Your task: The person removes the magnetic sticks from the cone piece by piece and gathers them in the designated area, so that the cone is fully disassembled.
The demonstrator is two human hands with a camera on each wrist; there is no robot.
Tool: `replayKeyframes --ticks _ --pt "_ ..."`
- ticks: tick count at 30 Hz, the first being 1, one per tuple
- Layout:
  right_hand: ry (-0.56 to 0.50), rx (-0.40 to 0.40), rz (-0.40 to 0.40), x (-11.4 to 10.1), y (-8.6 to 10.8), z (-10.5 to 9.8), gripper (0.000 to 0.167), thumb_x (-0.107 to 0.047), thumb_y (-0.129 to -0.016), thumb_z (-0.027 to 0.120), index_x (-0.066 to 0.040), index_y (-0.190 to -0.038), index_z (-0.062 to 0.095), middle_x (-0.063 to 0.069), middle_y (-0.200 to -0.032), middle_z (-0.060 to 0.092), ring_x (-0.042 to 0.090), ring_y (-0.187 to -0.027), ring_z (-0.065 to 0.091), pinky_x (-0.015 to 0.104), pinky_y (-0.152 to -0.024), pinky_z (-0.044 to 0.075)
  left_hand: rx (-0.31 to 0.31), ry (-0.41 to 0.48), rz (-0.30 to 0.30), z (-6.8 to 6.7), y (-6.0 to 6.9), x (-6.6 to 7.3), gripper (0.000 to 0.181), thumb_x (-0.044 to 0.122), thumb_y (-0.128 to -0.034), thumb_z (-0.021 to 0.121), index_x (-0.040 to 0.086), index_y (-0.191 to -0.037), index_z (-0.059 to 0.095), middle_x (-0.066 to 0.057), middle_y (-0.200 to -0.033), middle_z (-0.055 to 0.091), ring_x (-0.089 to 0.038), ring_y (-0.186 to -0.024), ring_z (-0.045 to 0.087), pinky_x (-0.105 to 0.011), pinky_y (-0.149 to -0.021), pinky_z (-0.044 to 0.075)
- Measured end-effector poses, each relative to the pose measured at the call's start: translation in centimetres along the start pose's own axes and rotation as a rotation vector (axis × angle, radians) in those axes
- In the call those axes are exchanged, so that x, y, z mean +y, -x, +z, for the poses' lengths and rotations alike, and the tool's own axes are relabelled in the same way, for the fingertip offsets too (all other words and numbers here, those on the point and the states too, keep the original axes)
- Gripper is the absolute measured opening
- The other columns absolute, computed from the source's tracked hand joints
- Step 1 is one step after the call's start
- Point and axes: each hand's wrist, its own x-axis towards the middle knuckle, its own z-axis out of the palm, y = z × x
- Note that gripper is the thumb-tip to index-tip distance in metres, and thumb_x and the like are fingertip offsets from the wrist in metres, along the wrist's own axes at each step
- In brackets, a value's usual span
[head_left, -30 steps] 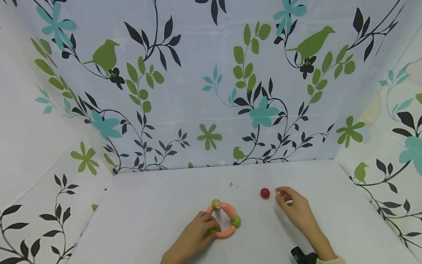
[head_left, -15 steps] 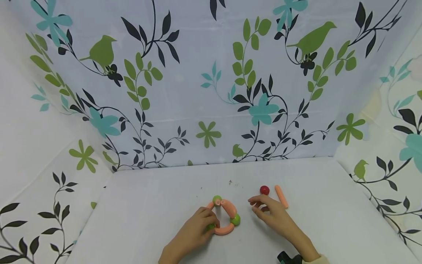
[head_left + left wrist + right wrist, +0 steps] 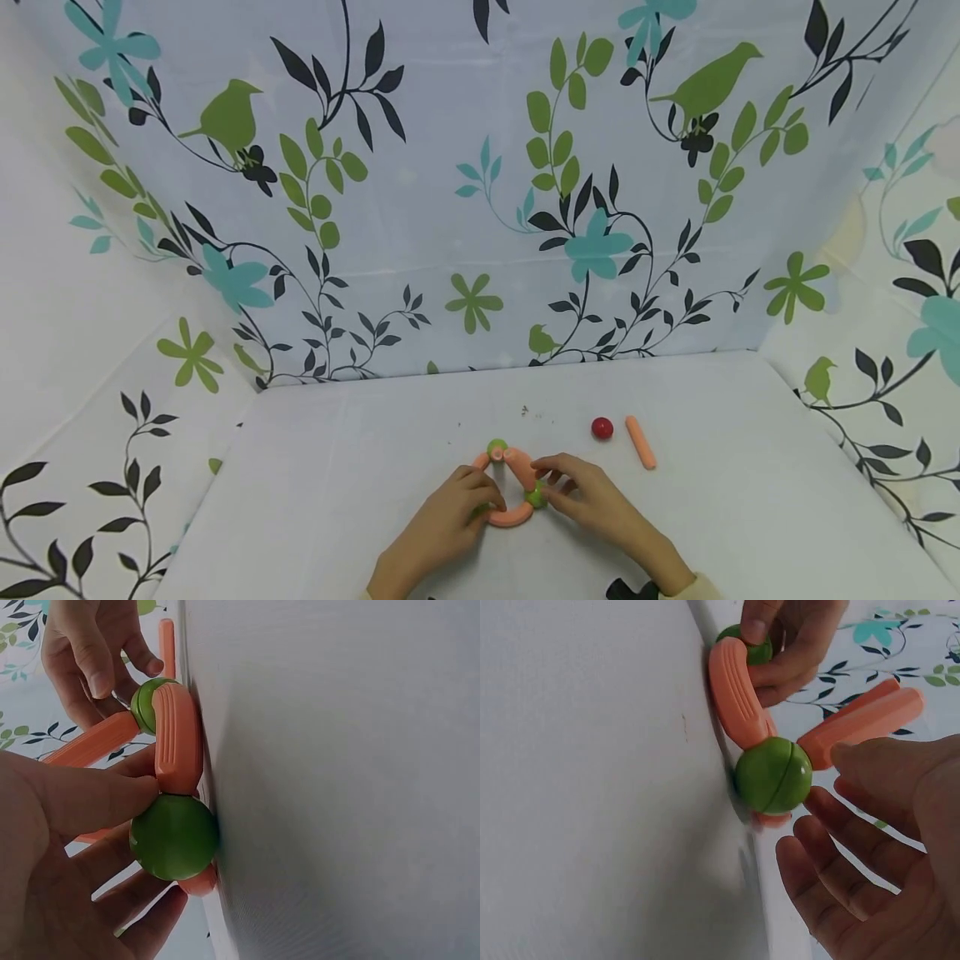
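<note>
Orange pieces and green balls form a rough ring on the white table. In the head view my left hand (image 3: 442, 515) holds its left side, near a curved orange piece (image 3: 510, 517). The left wrist view shows thumb and fingers round a green ball (image 3: 174, 837). My right hand (image 3: 596, 502) is at the ring's right side, beside another green ball (image 3: 536, 497). In the right wrist view its thumb overlaps an upward-slanting orange piece (image 3: 870, 724), with the other fingers loosely extended; firm contact cannot be told. A third green ball (image 3: 497, 447) is at the top.
Behind the ring, to the right, lie a red ball (image 3: 602, 428) and a straight orange stick (image 3: 641, 442) on the white table (image 3: 337, 467). A patterned cloth (image 3: 420, 217) hangs at the back. A dark object (image 3: 632, 590) is by the right wrist.
My right hand has let go of the orange stick beside the red ball and moved left to the ring. My left hand has kept its hold.
</note>
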Motion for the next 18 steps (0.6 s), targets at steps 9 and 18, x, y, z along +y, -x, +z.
replayKeyframes --ticks 9,18 --pt "0.067 0.005 -0.018 -0.3 -0.6 1.0 0.033 -0.013 -0.096 0.074 -0.011 -0.128 0.068 -0.004 -0.111 0.071 0.006 -0.096 0.062 0.024 -0.080 0.057 -0.036 -0.018 0.037 -0.5 0.0 -0.4 0.011 0.012 -0.0964 0.072 0.021 -0.100 0.077 0.009 -0.119 0.073 -0.014 -0.118 0.060 -0.034 -0.105 0.052" --pt "0.116 0.012 -0.030 -0.4 -1.1 1.2 0.021 -0.019 -0.095 0.076 -0.016 -0.115 0.070 -0.006 -0.106 0.071 0.009 -0.093 0.061 0.024 -0.078 0.055 -0.035 -0.018 0.095 -1.0 -0.2 -0.7 0.008 0.021 -0.0907 0.079 0.020 -0.098 0.075 0.007 -0.116 0.072 -0.012 -0.114 0.061 -0.029 -0.102 0.052"
